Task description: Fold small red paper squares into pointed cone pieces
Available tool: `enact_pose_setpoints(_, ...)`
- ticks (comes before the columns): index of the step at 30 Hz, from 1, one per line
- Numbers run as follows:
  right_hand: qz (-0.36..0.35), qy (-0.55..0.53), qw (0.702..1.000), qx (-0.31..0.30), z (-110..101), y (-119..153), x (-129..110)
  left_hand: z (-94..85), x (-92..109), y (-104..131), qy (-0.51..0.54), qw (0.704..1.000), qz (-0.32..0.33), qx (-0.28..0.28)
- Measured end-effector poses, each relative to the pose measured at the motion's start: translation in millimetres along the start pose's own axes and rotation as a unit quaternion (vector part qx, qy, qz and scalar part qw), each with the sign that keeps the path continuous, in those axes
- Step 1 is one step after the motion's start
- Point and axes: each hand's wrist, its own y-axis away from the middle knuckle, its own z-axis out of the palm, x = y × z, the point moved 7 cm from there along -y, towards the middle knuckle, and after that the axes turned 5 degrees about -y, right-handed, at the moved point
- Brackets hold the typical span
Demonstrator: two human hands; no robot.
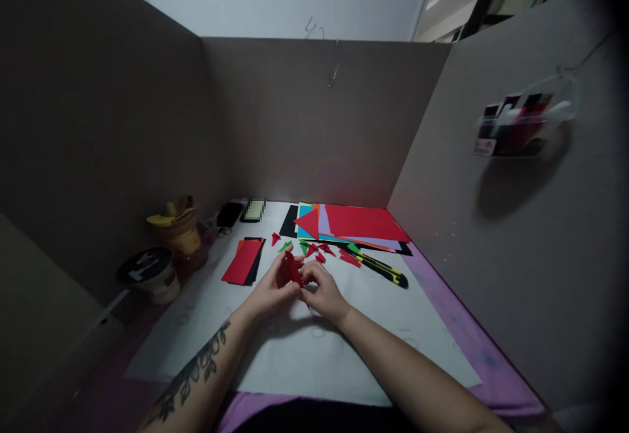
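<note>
A small folded piece of red paper is held up between my two hands, over the white sheet. My left hand grips it from the left with thumb and fingers. On the other side, my right hand pinches its right edge, the fingertips partly hidden. Just beyond lie several small folded red papers and green papers. A yellow and black utility knife rests to the right of them. Left of my hands is a stack of red, orange and black paper strips.
Coloured sheets lie at the back, a red triangle on top. At left stand a lidded tub and a yellow-brown container. A dark phone-like object lies farther back. Grey panels enclose the table; a clear holder hangs at right.
</note>
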Motion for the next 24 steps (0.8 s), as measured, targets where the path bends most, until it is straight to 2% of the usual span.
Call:
enact_pose_setpoints(5, 0.037, -0.094, 0.995, -0.016, 4, 2, 5, -1.2, 1, 0, 0.017, 1.000, 0.000, 0.007)
enact_pose_setpoints(8, 0.049, -0.113, 0.992, -0.018, 4, 4, 7, -3.8, 1, 1, 0.026, 0.999, -0.019, 0.030)
enact_pose_setpoints(13, 0.118, -0.102, 0.985, 0.076, -5, 7, 25, -12.1, -7, 1, 0.039, 0.990, -0.059, 0.124)
enact_pose_setpoints(15, 0.140, -0.107, 0.979, 0.099, -7, 6, 33, -17.2, -11, 0, 0.011, 0.985, -0.074, 0.158)
enact_pose_setpoints(17, 0.156, -0.124, 0.973, 0.116, -8, 5, 39, -29.6, -10, -1, -0.046, 0.975, -0.080, 0.204)
enact_pose_setpoints(19, 0.175, -0.164, 0.961, 0.140, -11, 3, 44, -49.7, -3, -2, -0.102, 0.958, -0.083, 0.254)
enact_pose_setpoints(22, 0.213, -0.219, 0.937, 0.172, -17, 3, 56, -89.1, 13, -2, -0.186, 0.924, -0.098, 0.320)
enact_pose_setpoints(24, 0.231, -0.220, 0.930, 0.184, -22, 4, 63, -114.9, 26, -3, -0.259, 0.891, -0.112, 0.356)
